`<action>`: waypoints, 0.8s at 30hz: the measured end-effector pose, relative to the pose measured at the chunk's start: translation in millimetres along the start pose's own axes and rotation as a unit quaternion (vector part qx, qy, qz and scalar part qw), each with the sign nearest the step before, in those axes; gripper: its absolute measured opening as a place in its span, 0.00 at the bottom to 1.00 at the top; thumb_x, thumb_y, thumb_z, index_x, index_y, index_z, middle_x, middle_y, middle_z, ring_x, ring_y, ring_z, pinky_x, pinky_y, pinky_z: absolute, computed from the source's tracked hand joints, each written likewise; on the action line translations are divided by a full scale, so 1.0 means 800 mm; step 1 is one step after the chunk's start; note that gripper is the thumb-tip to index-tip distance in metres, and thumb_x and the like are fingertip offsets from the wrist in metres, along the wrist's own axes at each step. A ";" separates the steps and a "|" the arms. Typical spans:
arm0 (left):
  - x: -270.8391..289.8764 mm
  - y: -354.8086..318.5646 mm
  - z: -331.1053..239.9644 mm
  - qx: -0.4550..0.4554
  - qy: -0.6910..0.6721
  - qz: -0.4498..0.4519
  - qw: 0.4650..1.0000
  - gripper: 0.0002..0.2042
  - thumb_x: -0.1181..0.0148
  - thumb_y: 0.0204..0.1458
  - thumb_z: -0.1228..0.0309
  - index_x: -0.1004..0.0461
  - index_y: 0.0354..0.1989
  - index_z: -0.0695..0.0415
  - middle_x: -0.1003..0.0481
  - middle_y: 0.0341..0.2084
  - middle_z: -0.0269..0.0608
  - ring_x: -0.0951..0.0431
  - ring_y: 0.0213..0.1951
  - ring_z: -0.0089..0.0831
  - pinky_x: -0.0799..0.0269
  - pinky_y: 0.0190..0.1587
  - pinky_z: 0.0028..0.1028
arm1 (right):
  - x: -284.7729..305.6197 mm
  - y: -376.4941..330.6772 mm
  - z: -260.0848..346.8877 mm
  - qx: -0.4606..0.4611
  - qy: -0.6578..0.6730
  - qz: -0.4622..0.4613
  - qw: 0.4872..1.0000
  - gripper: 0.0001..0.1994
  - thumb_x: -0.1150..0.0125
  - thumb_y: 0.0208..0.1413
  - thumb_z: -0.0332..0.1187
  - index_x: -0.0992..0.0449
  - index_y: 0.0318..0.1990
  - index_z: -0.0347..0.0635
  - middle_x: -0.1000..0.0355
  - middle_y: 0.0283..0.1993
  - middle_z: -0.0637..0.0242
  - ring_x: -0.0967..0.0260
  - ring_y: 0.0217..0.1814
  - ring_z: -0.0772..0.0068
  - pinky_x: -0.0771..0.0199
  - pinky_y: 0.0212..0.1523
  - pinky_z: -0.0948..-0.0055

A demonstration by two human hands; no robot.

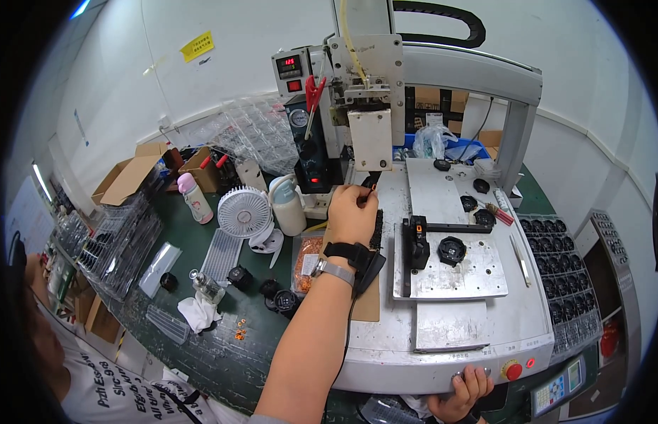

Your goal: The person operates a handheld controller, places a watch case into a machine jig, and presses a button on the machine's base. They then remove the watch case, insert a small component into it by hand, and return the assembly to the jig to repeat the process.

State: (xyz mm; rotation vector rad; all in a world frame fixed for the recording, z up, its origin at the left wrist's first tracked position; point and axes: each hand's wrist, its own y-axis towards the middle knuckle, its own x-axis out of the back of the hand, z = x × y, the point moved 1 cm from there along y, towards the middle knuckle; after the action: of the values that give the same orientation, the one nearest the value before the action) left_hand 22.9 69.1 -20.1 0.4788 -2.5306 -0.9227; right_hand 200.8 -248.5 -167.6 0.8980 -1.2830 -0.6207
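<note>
Curling over the front panel [400,369], the right hand [465,393] held no visible object; its fingers met a metal button [486,372], though whether they pressed it I could not tell. A red button [513,369] sat near, so a sliding finger might have struck it by mistake. A thin black cord [349,326] trailed from the left wrist's black strap [373,270] and could have snagged in a quick pull. Farther in, a black round part [451,250] lay on the fixture plate [442,283], where a bump might have shifted it. Beyond, the left hand [351,212] had its fingers bent and drawn narrow at a small dark piece [372,182] just under the machine head [371,140]; whether they gripped it was hidden. A pinch seemed the gravest risk, with a mistimed press its likely cause. Behind, a red-handled tool [313,94] stood above the black control box [308,152], where vibration might have tipped it.
</note>
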 end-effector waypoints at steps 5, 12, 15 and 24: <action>0.001 -0.001 -0.001 -0.003 0.010 -0.002 1.000 0.09 0.38 0.44 0.68 0.23 0.27 0.63 0.27 0.29 0.44 0.25 0.28 0.33 0.29 0.34 0.28 | 0.000 -0.003 -0.001 -0.002 0.005 -0.003 1.000 0.28 0.37 0.43 0.49 0.33 0.49 0.41 0.36 0.54 0.55 0.43 0.58 0.53 0.54 0.61 0.53; 0.000 0.000 0.001 -0.006 0.007 0.001 1.000 0.09 0.37 0.43 0.68 0.22 0.28 0.63 0.27 0.28 0.43 0.25 0.28 0.32 0.29 0.33 0.27 | 0.001 0.000 -0.001 0.007 0.006 -0.003 1.000 0.28 0.37 0.43 0.47 0.34 0.49 0.41 0.36 0.54 0.55 0.43 0.58 0.53 0.54 0.61 0.53; 0.000 0.000 0.001 -0.004 0.007 0.004 1.000 0.09 0.37 0.43 0.68 0.22 0.28 0.63 0.27 0.29 0.43 0.25 0.28 0.32 0.29 0.33 0.27 | 0.001 0.001 0.000 0.010 0.002 -0.007 1.000 0.27 0.37 0.43 0.46 0.34 0.49 0.42 0.35 0.54 0.55 0.43 0.59 0.53 0.54 0.60 0.53; -0.001 0.001 0.004 0.024 0.002 0.037 0.999 0.11 0.37 0.43 0.68 0.22 0.29 0.64 0.26 0.26 0.44 0.24 0.28 0.33 0.29 0.33 0.27 | 0.001 0.002 0.000 0.015 0.001 -0.010 1.000 0.28 0.37 0.43 0.47 0.34 0.50 0.42 0.36 0.54 0.55 0.43 0.59 0.53 0.54 0.60 0.53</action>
State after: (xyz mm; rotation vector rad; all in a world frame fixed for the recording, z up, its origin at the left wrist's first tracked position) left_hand 22.4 71.4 -22.2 0.3985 -2.5540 -0.8352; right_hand 200.6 -248.0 -165.8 0.9375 -1.2865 -0.6177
